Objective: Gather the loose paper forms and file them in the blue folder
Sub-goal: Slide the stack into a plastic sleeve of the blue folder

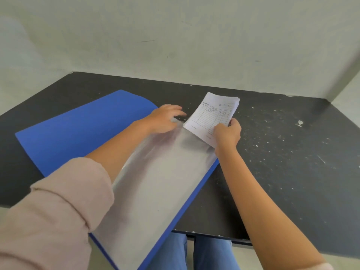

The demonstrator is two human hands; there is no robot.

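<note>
A blue folder lies open on the black table, its left cover flat and a clear plastic sleeve on its right half. My right hand grips a stack of white printed paper forms by its near corner, and the stack's lower end sits at the sleeve's far opening. My left hand rests at the top edge of the sleeve, fingers spread and lightly bent, touching the plastic.
The black table is speckled with white marks and sits in a corner between pale walls. Its front edge runs at the lower middle, with my legs in blue trousers below it. The folder's near end overhangs that edge.
</note>
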